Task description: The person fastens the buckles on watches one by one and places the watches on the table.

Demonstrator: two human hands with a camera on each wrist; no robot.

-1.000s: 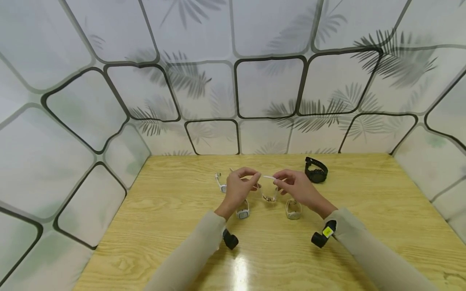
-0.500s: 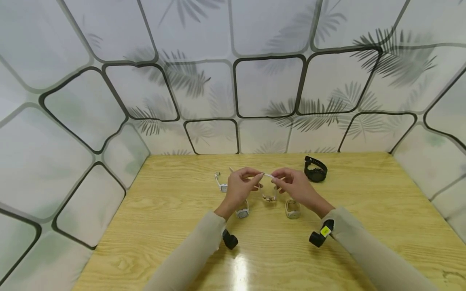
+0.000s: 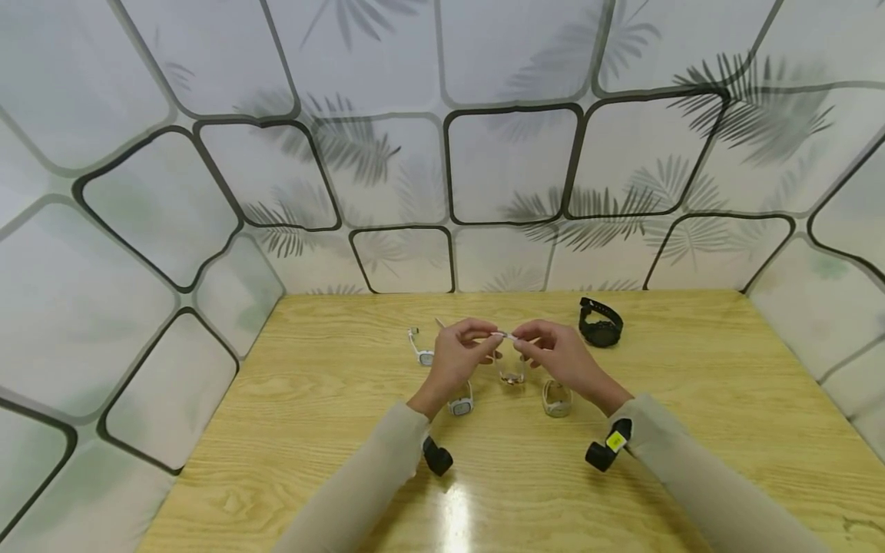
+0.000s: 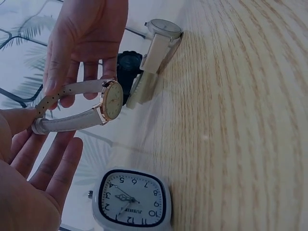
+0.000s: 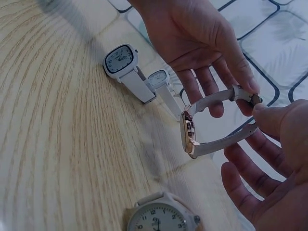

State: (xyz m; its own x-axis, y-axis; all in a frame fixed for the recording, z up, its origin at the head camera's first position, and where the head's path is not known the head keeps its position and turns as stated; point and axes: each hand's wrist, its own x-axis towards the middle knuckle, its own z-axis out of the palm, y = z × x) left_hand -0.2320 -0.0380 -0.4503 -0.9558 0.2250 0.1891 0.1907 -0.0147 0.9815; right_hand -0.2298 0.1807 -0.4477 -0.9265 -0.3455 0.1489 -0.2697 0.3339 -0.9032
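Both hands hold one wristwatch with a pale strap and rose-gold case over the table's middle. Its strap is bent into a loop, the round face hanging at the bottom. My left hand pinches the buckle end of the strap between thumb and fingers. The holed strap end is pinched by my right hand. The two ends meet at the fingertips, where thumbs partly hide the buckle. Below my left hand stands a white square-faced watch; below my right, a cream round-faced watch.
Another small white watch lies with its strap stretched out, left of my left hand. A black watch rests at the back right. The wooden table ends at a patterned backdrop behind and on both sides.
The fingertips of both hands have drawn closer together, narrowing the gap between the strap ends until they meet. The other watches stay where they were.
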